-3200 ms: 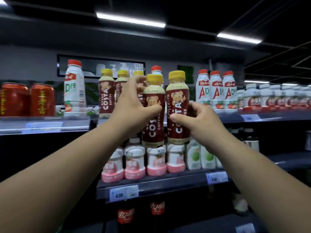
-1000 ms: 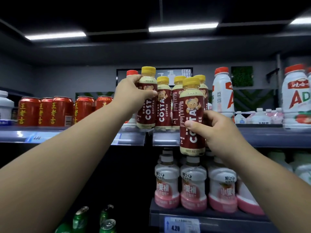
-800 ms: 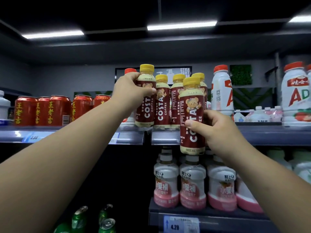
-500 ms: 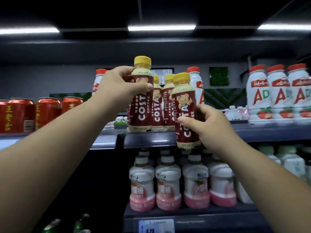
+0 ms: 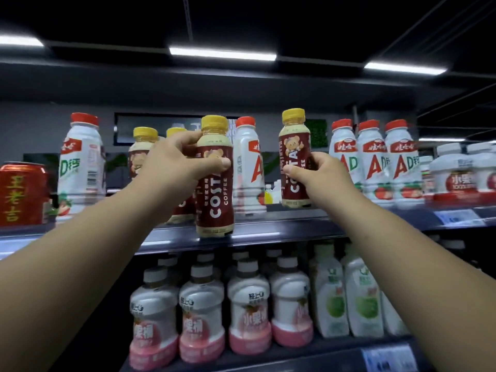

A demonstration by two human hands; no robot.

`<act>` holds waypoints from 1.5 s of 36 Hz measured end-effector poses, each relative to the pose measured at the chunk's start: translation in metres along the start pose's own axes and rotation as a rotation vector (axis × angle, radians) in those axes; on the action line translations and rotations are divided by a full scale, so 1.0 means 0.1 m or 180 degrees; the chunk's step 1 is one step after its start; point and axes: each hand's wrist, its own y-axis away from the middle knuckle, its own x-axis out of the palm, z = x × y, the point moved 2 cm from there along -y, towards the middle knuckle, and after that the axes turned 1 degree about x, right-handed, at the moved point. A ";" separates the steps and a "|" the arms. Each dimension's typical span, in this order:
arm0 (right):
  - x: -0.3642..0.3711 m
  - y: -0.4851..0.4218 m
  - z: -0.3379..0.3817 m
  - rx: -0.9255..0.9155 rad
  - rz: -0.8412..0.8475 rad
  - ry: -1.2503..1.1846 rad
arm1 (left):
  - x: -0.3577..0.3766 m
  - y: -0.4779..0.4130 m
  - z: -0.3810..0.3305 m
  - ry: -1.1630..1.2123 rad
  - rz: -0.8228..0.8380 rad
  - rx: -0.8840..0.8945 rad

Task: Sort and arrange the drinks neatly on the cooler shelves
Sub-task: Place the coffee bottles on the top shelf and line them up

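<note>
My left hand (image 5: 178,162) grips a Costa coffee bottle (image 5: 214,200) with a yellow cap, its base at the front lip of the upper shelf (image 5: 268,232). My right hand (image 5: 319,173) grips a second Costa coffee bottle (image 5: 294,146), held upright with its base level with the shelf, in the gap between white bottles. Two more Costa bottles (image 5: 142,146) stand behind my left hand, partly hidden by it.
White red-capped AD bottles stand on the upper shelf: one at left (image 5: 80,167), one in the middle (image 5: 247,170), three at right (image 5: 375,162). A red can (image 5: 21,194) is far left. Pink (image 5: 201,318) and green-label bottles (image 5: 332,299) fill the lower shelf.
The view has shifted right along the shelf. My right hand has lifted its Costa bottle up and to the right, to the gap beside the AD bottles. My left hand's bottle sits lower, at the shelf edge.
</note>
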 end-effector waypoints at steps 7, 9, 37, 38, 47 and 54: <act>0.17 -0.24 -0.09 0.0248 0.0284 0.0009 | 0.00 0.01 0.03 0.0015 0.0011 -0.0157; 0.26 -0.28 -0.14 0.0359 0.0509 0.0032 | -0.02 0.03 0.03 0.0016 0.0002 -0.0158; 0.58 -0.36 0.52 -0.0780 -0.0186 0.2368 | -0.12 -0.02 -0.12 -0.0382 -0.0027 -0.0069; 0.62 -0.39 0.51 -0.0744 -0.0165 0.2480 | -0.13 -0.03 -0.12 -0.0431 -0.0053 -0.0051; 0.76 -0.38 0.46 -0.1013 -0.0419 0.2741 | -0.19 -0.06 -0.03 -0.0276 -0.0137 -0.0200; 0.75 -0.23 0.51 -0.1745 -0.0743 0.1730 | -0.18 -0.10 0.02 -0.0252 -0.0134 -0.0174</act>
